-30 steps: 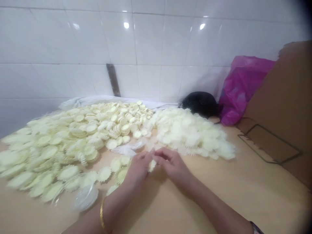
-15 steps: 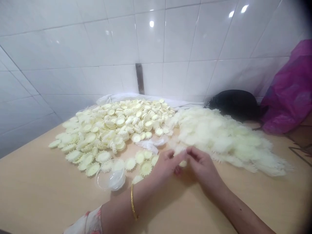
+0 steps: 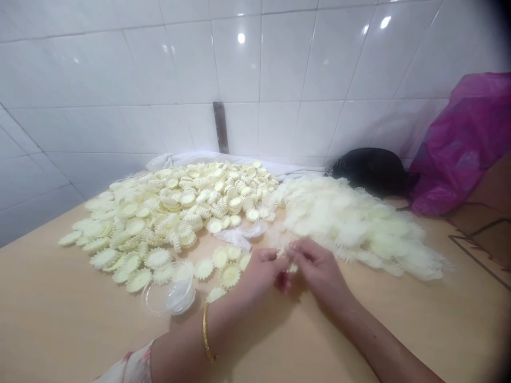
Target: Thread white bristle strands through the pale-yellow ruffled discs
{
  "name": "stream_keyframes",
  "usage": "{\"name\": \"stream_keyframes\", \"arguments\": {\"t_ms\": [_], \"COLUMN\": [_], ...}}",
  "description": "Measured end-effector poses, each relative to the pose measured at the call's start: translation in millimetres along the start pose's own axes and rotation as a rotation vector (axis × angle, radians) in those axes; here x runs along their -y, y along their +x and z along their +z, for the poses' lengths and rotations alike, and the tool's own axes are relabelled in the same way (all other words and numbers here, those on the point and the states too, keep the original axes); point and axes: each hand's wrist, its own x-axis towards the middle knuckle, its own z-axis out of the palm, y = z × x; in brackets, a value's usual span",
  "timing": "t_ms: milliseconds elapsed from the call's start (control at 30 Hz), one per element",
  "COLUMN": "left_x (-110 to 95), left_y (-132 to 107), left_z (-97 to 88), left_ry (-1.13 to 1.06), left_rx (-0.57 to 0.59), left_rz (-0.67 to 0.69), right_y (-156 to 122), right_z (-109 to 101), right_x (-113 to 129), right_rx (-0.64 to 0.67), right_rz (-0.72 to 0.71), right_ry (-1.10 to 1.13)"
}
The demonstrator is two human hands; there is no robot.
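My left hand, with a gold bangle on its wrist, and my right hand meet above the tan table top. Their fingertips pinch a small cream toothed piece, which is partly hidden by my fingers. Just beyond my left hand lie several loose ridged discs with scalloped edges. A large heap of similar cream discs spreads to the left. A heap of thin, fringed cream pieces lies beyond my right hand.
A clear plastic tub lies on its side near my left forearm. White cloth lies between the heaps. A black bundle and a magenta plastic bag stand against the white tiled wall, with cardboard at the right.
The view has swung left since the oldest frame, showing more of the left heap. Both hands stay together on the small piece, its toothed edge now more hidden by my fingers.
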Motion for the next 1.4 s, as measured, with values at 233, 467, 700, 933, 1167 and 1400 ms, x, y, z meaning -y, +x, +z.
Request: {"name": "stream_keyframes", "arguments": {"t_ms": [233, 467, 700, 933, 1167, 1400], "left_x": [3.9, -7.0, -6.7, 11.1, 3.7, -4.9], "left_y": [-6.0, -8.4, -25.0, -20.3, -17.4, -10.3], "left_z": [8.2, 13.1, 22.5, 13.9, 11.5, 4.9], "left_ry": [-0.059, -0.054, -0.015, 0.082, 0.1, -0.039], "left_rx": [0.023, -0.01, 0.074, 0.077, -0.066, -0.11], "left_rz": [0.012, 0.036, -0.028, -0.01, -0.022, -0.102], "right_y": [4.0, 10.6, 24.5, 28.5, 24.6, 16.8], "right_z": [-4.9, -1.9, -37.5, -56.5, -49.1, -42.3], "right_x": [-0.3, -0.1, -12.9, -14.3, -10.7, -2.2], "right_rx": [-0.208, -0.282, -0.543, -0.352, -0.24, -0.321], "right_rz": [-0.002, -0.042, 0.057, 0.092, 0.124, -0.088], "right_ry": [-0.262, -0.279, -0.43, -0.257, -0.123, -0.271]}}
